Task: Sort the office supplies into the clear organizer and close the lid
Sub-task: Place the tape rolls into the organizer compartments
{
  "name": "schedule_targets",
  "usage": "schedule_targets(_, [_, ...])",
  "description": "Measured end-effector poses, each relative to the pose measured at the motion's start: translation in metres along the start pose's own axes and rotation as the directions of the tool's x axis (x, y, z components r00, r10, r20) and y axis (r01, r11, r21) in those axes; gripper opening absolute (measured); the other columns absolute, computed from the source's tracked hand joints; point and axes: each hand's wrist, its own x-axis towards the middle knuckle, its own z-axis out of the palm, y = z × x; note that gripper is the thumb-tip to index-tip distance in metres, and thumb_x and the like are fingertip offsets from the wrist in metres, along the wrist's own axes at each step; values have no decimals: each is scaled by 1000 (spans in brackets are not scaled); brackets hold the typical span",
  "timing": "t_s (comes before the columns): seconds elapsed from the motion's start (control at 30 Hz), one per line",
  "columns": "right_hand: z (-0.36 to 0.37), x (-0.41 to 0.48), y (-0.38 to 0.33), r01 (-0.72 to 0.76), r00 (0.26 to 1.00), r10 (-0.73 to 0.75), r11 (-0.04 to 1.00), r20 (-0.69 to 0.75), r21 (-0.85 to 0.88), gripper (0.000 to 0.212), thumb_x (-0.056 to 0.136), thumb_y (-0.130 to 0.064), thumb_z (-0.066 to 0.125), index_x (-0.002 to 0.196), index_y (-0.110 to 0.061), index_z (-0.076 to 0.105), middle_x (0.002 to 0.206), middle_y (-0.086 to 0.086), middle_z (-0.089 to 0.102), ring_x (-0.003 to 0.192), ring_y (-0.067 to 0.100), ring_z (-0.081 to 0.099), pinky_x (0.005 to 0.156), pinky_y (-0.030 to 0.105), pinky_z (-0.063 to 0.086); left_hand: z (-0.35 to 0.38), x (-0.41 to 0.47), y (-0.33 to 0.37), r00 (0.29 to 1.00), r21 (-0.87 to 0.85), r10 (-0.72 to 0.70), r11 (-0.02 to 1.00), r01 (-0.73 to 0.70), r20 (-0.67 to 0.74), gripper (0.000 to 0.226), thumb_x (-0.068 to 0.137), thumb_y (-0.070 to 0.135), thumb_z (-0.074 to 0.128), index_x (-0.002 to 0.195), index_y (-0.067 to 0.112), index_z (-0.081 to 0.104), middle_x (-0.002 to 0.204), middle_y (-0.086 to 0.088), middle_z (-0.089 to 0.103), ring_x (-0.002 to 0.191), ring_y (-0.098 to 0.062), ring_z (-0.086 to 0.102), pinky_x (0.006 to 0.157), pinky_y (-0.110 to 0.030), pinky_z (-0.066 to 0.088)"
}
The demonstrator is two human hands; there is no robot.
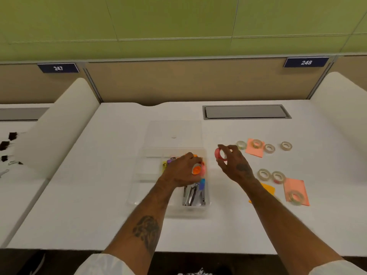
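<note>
The white table (99, 195) by a green wall (178, 26) has seven loose tape rolls (286, 145); left fingers (193, 158) grip an orange roll (197, 170), right fingers (234, 149) pinch a red roll (218, 154).

White desk (99, 195) w/ grey cable hatch (246, 112) at back R. Tan partition (178, 82) behind carries nr plates 247 (58, 68) & 248 (306, 62); green wall (178, 20) above. Black clips (12, 135) far L.
</note>
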Motion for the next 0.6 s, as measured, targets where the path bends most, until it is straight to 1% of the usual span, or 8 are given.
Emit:
schedule_targets(0.1, [16,-5,-35,17,1000,-17,1000,20,-6,55,84,-33,67,135,-22,49,121,13,53,99,33,60,69,41,55,-7,-24,-29,1000,24,-21,999,21,5,54,76,56,66,123,32,54,118,6,53,101,-16,57,79,-30,48])
schedule_targets(0.2, [29,-11,-63,21,999,-20,1000,50,-8,54,87,-38,63,136,-21,47,123,13,52,101,31,60,70,41,56,-9,-45,-49,999,35,-38,999,37,18,54,78,57,62,125,33,52,123,7,53,105,-17,56,82,-34,51])
schedule_targets(0.3, [36,-14,-83,8,997,-7,1000,74,-15,52,89,-42,58,135,-22,46,125,11,51,103,30,59,73,41,56,-9,-61,-61,998,39,-59,998,58,19,49,80,54,60,123,29,55,124,6,55,109,-16,55,85,-35,51])
schedule_targets(0.4, [39,-15,-98,2,992,-3,1000,122,10,53,87,-37,60,135,-20,46,127,13,49,104,31,58,78,41,54,-5,-71,-68,997,60,-69,996,67,35,50,81,52,59,124,26,57,124,4,56,111,-17,54,85,-33,48])
schedule_targets(0.47, [40,-16,-104,14,989,-20,999,148,40,54,85,-33,63,135,-19,46,126,13,48,102,32,58,79,40,54,-2,-76,-71,996,77,-75,994,71,46,50,82,52,59,124,26,58,119,3,58,110,-18,54,84,-33,48])
schedule_targets(0.53, [42,-18,-110,37,984,-48,997,171,67,56,83,-30,64,135,-19,46,126,14,47,103,33,57,81,39,52,2,-78,-73,993,103,-85,992,76,86,52,81,55,60,125,26,57,116,2,58,110,-18,52,84,-33,48])
schedule_targets(0.6, [45,-19,-114,44,977,-58,996,204,74,58,82,-28,65,135,-18,46,128,14,46,106,33,56,83,37,50,6,-80,-75,984,121,-106,989,89,142,59,80,57,62,129,25,55,118,1,57,113,-19,50,86,-34,46])
